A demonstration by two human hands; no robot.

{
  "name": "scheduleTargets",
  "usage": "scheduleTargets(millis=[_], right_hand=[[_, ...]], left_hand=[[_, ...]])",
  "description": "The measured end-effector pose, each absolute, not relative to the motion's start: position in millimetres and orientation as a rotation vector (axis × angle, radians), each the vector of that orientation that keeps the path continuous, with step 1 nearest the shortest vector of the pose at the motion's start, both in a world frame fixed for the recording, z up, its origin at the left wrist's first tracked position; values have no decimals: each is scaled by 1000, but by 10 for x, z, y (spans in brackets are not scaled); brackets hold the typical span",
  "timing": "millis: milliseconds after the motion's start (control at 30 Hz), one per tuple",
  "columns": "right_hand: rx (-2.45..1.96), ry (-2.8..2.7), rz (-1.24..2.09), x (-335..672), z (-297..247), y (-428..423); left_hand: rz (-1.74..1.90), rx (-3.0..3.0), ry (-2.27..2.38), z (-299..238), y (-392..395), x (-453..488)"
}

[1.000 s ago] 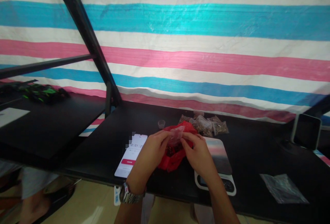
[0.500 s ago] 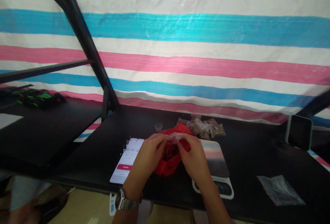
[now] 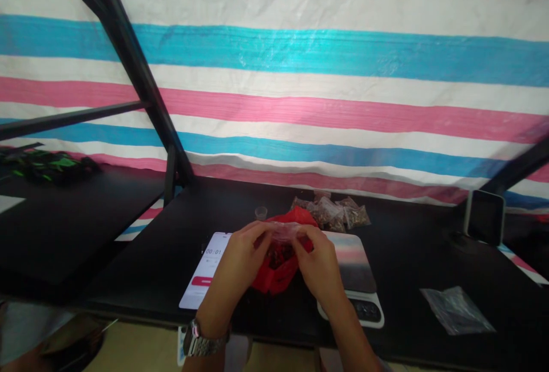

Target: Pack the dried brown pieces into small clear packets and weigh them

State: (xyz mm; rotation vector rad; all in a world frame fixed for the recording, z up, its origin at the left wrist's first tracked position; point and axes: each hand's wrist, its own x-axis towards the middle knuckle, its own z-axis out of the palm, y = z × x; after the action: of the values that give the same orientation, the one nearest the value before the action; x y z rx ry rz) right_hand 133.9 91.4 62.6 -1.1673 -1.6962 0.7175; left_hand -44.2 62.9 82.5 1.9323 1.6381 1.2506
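Between my hands a small clear plastic bag (image 3: 285,231) is stretched, one side pinched by each. My left hand (image 3: 251,249) has its fingertips closed on the left side of it, and my right hand (image 3: 316,255) grips the right side. Directly beneath lies a red plastic bag (image 3: 274,282), spread open, with small dark bits (image 3: 278,255) inside. Behind it several filled clear bags (image 3: 330,210) are heaped. A digital scale (image 3: 354,263) sits beside my right hand, partly under that forearm. What the pinched bag holds, if anything, I cannot make out.
A phone (image 3: 201,280) showing a timer lies left of my left arm. A small clear cup (image 3: 261,212) stands behind the red bag. Flat clear bags (image 3: 458,310) lie at right, near a dark-screened device (image 3: 484,218). Black table legs slant at the left.
The clear bag looks stretched a little wider between my fingers, and more of the dark bits show below it. The whole view has shifted slightly.
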Motion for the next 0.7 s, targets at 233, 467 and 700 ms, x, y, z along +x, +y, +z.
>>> scheduleTargets(millis=[233, 467, 700], right_hand=[[-1159, -1431, 920, 1443, 646, 979], [-1510, -1039, 640, 2601, 571, 1319], [-2093, -1085, 354, 3332, 376, 1250]], left_hand=[[1368, 1814, 1784, 852, 611, -482], [1341, 1845, 1789, 911, 567, -600], [1279, 1867, 1832, 863, 602, -660]])
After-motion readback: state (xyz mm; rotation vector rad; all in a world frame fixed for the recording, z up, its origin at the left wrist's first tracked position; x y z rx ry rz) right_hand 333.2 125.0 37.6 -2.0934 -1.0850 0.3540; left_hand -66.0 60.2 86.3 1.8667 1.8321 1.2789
